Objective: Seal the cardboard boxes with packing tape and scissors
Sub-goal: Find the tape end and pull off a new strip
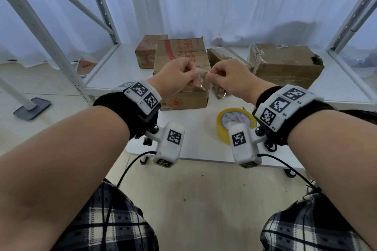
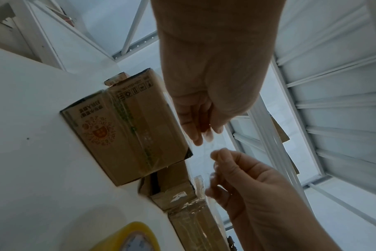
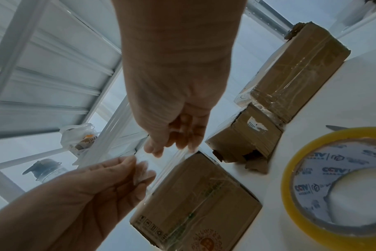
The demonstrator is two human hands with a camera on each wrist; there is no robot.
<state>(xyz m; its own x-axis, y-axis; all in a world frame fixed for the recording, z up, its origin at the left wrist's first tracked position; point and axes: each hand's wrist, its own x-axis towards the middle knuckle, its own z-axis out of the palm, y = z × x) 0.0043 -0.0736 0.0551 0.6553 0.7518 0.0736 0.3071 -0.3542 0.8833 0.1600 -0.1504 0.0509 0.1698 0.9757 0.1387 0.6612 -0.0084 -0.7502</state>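
Clear packing tape, a crumpled strip (image 1: 201, 79), is stretched between my hands above the brown cardboard box with red print (image 1: 181, 71) on the white table (image 1: 195, 149). My left hand (image 1: 179, 74) pinches one end with curled fingers, and my right hand (image 1: 226, 76) pinches the other the same way. Nearer me on the table lies the yellow-edged roll of tape (image 1: 234, 122), flat, with a scissor blade tip (image 3: 335, 127) showing beyond it. Three more taped brown boxes sit behind and to the right.
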